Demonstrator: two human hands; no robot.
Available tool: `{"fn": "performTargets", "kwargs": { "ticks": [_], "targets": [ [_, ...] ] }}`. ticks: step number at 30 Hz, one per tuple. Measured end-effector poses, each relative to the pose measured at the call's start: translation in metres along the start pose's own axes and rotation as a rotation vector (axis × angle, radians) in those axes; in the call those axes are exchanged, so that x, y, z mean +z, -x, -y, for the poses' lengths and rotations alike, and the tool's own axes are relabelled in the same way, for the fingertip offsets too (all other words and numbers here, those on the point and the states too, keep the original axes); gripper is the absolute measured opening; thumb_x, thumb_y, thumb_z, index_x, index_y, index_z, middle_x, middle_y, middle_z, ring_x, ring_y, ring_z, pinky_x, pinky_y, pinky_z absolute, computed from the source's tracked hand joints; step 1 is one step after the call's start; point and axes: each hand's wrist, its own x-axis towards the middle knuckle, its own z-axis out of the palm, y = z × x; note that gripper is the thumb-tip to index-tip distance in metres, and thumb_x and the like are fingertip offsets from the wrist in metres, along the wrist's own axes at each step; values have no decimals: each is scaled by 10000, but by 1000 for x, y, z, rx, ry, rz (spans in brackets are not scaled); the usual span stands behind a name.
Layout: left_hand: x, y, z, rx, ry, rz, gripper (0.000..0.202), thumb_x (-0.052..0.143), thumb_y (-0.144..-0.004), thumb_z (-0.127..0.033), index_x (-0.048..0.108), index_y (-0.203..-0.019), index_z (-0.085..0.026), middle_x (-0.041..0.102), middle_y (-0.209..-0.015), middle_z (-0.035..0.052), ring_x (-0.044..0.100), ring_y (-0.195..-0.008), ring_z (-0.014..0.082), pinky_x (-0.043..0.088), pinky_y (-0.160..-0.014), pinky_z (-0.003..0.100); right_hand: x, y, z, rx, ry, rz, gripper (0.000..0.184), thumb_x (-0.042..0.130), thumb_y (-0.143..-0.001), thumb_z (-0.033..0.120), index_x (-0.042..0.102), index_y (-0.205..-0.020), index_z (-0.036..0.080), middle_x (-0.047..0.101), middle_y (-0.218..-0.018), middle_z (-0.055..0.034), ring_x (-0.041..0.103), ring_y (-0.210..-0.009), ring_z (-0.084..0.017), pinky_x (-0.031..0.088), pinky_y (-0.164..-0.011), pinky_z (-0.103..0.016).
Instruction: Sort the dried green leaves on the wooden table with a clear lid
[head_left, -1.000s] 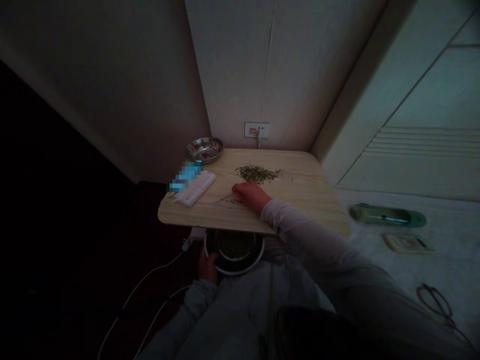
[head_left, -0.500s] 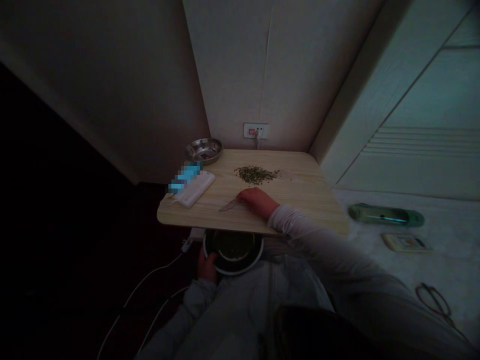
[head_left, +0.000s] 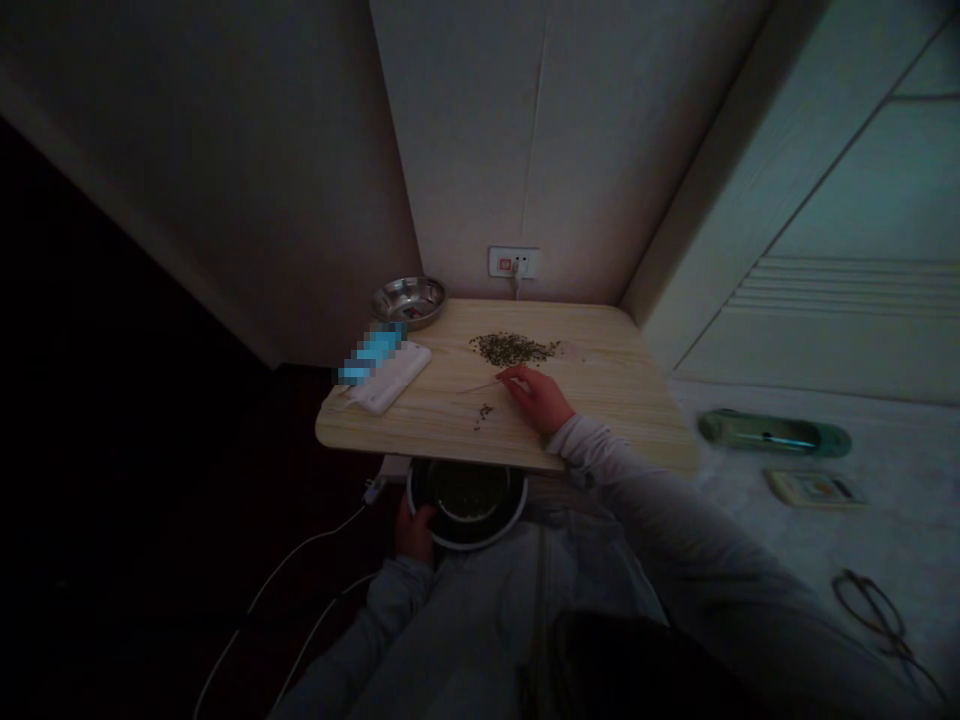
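The pile lies on the table, right of the bowl.

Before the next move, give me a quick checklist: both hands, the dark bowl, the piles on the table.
1. Left hand has the dark bowl by its rim: ok, at the bowl's left side.
2. Dark bowl close under the front edge of the table: ok, the table hides its far rim.
3. Right hand has the thin strip: ok, pinched at one end.
4. Strip's lower edge on the tabletop: cannot tell from this angle.
5. Small cluster all in one clump: not ok, a few bits lie apart toward the front edge.
6. Large pile separate from the small cluster: ok, bare wood between.
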Motion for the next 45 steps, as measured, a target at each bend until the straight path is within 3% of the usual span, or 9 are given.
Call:
{"fn": "performTargets", "kwargs": {
  "ticks": [3, 10, 14, 23, 31, 45],
  "targets": [
    [-1, -2, 2, 14, 16, 23, 457, 443, -484, -115, 474, -938, -160, 535, -812, 35, 478, -785, 178, 363, -712, 287, -4, 5, 2, 107, -102, -93, 197, 368, -711, 257, 492, -823, 154, 551, -793, -37, 485, -722, -105, 377, -668, -229],
    [-2, -4, 6, 40, 0, 46, 441, 443, -480, -124, 490, -916, -175, 535, -790, 19, 480, -770, 170, 364, -700, 282, -11, 31, -8, 383, -319, -133, 204, 406, -659, 261, 459, -827, 159, 548, -706, -16, 497, -645, -101, 385, -608, -235],
    [-1, -3, 5, 11, -6, 37, 402, 445, -477, -127, 500, -873, -164, 537, -727, 16, 492, -699, 159, 383, -643, 271, -15, 44, -9, 492, -329, -141, 192, 406, -633, 232, 471, -798, 160, 522, -607, 11, 459, -530, -86, 366, -522, -213],
    [1, 0, 0, 24, -50, 40, 405, 458, -478, -133, 506, -879, -157, 533, -704, 12, 486, -680, 144, 376, -614, 245, -16, 61, 16, 449, -204, 10, 199, 399, -635, 245, 478, -800, 167, 490, -564, 29, 406, -468, -67, 320, -462, -188],
    [3, 6, -5, 21, -38, 52, 391, 455, -477, -125, 523, -861, -146, 537, -643, 3, 481, -612, 130, 377, -568, 235, -9, 55, 23, 421, -89, 58, 203, 412, -628, 244, 491, -802, 176, 493, -538, 34, 423, -466, -64, 305, -459, -181],
    [2, 4, -4, 18, -31, 89, 417, 447, -479, -128, 500, -892, -144, 553, -745, 23, 493, -685, 147, 382, -626, 254, 0, 51, 34, 326, -33, 164, 194, 416, -639, 230, 494, -809, 180, 514, -543, 32, 422, -484, -66, 286, -476, -183]
  ]
}}
